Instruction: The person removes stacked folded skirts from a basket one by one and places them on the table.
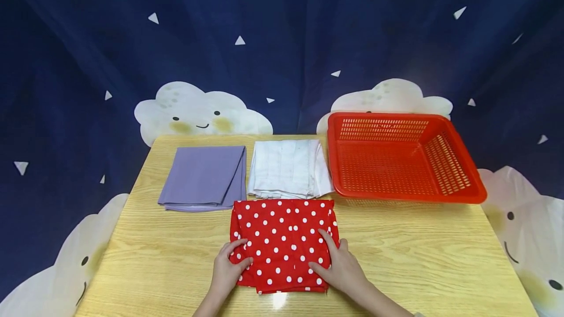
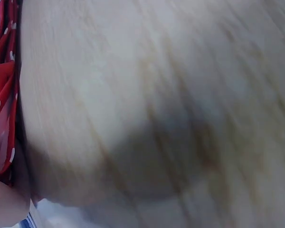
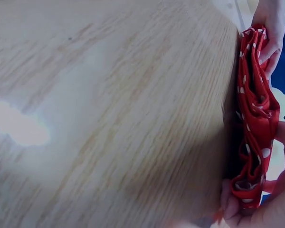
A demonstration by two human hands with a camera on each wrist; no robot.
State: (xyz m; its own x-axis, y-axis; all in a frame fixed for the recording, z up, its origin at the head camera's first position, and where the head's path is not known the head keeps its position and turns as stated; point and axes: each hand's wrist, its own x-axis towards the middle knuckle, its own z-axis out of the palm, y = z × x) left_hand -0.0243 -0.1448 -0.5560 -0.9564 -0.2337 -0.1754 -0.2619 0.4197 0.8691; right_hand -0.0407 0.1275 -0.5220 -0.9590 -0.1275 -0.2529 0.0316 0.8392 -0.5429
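Observation:
A folded red cloth with white polka dots (image 1: 282, 243) lies at the front middle of the table, its layers seen edge-on in the right wrist view. At its left edge my left hand (image 1: 226, 265) grips the fabric, thumb and index finger on top and the other fingers hidden. My right hand (image 1: 343, 265) holds the right edge. In the right wrist view, one fingertip (image 3: 230, 204) shows at the table side of the layers while other fingers lie over them. The left wrist view catches only a strip of the red cloth (image 2: 2, 85) and part of the left hand (image 2: 9, 204).
Behind the red cloth lie a folded purple cloth (image 1: 204, 175) and a folded white cloth (image 1: 284, 168). A red plastic basket (image 1: 405, 199) stands at the back right of the wooden table (image 1: 418, 253). A dark blue curtain (image 1: 282, 38) with clouds hangs around the table.

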